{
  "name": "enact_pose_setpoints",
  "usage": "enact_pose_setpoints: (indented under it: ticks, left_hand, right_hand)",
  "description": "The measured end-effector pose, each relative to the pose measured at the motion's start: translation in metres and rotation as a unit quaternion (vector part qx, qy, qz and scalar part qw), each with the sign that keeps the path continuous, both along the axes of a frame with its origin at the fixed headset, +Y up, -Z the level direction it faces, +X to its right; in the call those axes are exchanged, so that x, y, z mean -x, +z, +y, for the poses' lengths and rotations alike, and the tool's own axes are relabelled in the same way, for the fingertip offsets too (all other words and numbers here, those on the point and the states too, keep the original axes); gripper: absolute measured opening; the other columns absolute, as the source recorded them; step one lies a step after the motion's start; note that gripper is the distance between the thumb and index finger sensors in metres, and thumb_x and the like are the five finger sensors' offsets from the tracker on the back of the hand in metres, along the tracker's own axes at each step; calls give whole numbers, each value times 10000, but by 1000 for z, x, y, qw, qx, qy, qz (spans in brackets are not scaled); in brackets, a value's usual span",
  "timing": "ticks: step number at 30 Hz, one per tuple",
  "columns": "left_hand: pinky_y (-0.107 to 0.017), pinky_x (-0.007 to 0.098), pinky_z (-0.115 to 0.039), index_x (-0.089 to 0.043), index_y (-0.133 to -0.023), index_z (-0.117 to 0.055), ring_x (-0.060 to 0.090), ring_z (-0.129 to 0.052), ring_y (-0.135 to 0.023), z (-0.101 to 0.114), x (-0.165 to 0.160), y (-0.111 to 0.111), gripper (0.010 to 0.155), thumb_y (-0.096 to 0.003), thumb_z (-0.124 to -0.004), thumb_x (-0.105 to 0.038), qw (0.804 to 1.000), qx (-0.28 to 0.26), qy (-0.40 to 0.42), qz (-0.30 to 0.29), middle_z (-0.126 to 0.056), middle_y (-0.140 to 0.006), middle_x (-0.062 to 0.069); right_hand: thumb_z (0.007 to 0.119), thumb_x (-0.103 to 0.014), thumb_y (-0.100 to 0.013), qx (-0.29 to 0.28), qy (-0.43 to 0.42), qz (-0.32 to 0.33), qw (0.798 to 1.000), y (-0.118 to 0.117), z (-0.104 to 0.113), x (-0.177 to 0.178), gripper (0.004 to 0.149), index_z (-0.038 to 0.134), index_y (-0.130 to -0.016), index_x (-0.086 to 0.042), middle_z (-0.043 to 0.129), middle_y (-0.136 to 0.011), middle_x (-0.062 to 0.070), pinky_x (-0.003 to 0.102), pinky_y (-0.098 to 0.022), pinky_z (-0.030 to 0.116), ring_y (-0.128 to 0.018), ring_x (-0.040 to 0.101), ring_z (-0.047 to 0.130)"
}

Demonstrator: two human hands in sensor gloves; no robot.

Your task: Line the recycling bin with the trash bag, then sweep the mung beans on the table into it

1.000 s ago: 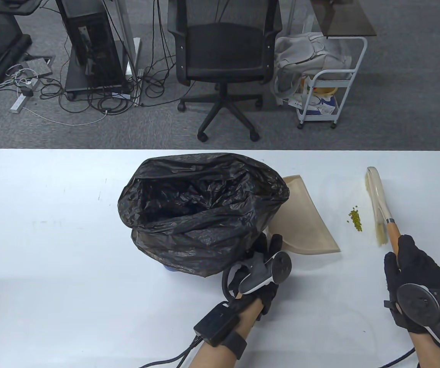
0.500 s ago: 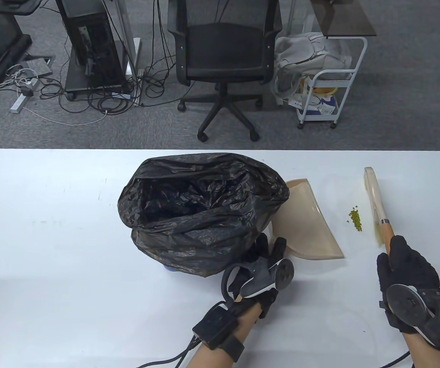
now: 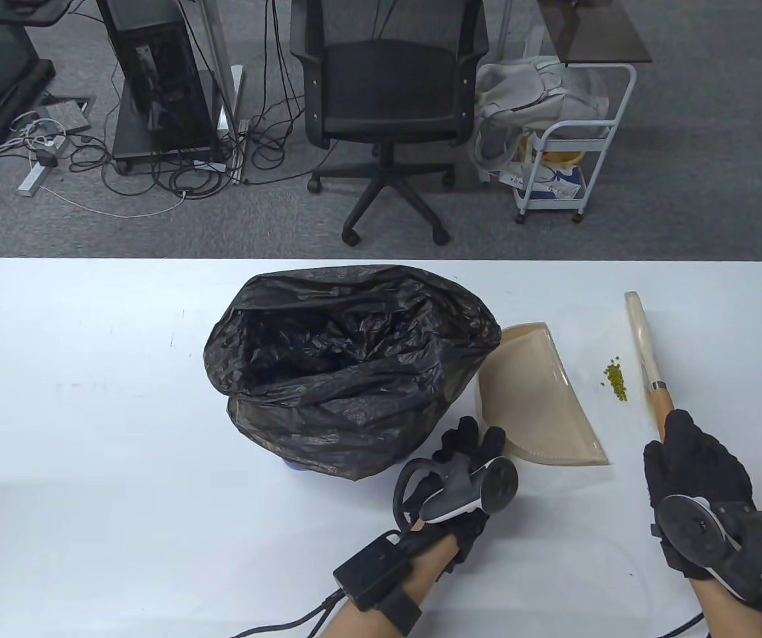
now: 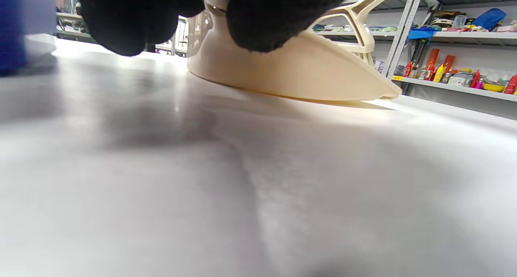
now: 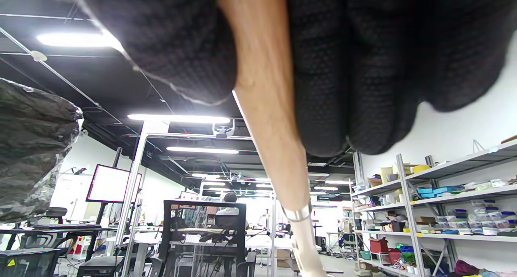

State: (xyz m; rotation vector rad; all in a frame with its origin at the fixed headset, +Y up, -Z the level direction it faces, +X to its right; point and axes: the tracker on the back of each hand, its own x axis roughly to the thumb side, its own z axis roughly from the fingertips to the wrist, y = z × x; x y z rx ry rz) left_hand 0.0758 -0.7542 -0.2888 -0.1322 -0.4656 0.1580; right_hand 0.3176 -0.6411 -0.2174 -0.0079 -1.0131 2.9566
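Observation:
The bin stands mid-table, wrapped in the black trash bag, whose mouth gapes open. To its right lies a beige dustpan; my left hand grips its handle at the near end, and the handle is hidden under the glove. The pan rests flat on the table in the left wrist view. A small pile of green mung beans sits between the pan and the brush. My right hand grips the brush's wooden handle, brush head pointing away.
The white table stretches bare to the left of the bag. Past its far edge stand an office chair and a white trolley. The bag's bulge fills the left side of the right wrist view.
The dustpan has slid and turned right, toward the beans, with my left hand. The brush and my right hand have shifted left, closer to the beans.

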Motion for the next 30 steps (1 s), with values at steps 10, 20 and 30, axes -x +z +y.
enact_pose_setpoints:
  ticks: [10,20,30]
  left_hand:
    - [-693,653,-735,-133,-1149,-464,648,-660,-1000,1,1,-3,715,-518,-794,-75,1000,9,9,8,-432,-1184,343]
    - [-679,654,-758,-130,-1146,-478,648,-698,-985,3,-2,-7,714,-513,-801,-64,1000,5,-1,13,-453,-1186,335]
    - [-676,651,-765,-134,-1145,-481,642,-709,-982,4,-2,-7,714,-511,-805,-64,1000,0,-2,15,-460,-1184,335]
  right_hand:
    - [861,-293,-463,17,-15,26,999,5,-1,3,574,855,-906,72,1015,-680,319,622,-413,853,-575,520,1043]
    - [850,-272,-455,25,-44,90,995,18,10,5,569,851,-921,55,1003,-706,324,631,-432,843,-605,528,1029]
    - [854,-269,-447,-9,-35,159,987,36,20,17,566,859,-912,54,1007,-702,318,631,-435,844,-604,527,1031]
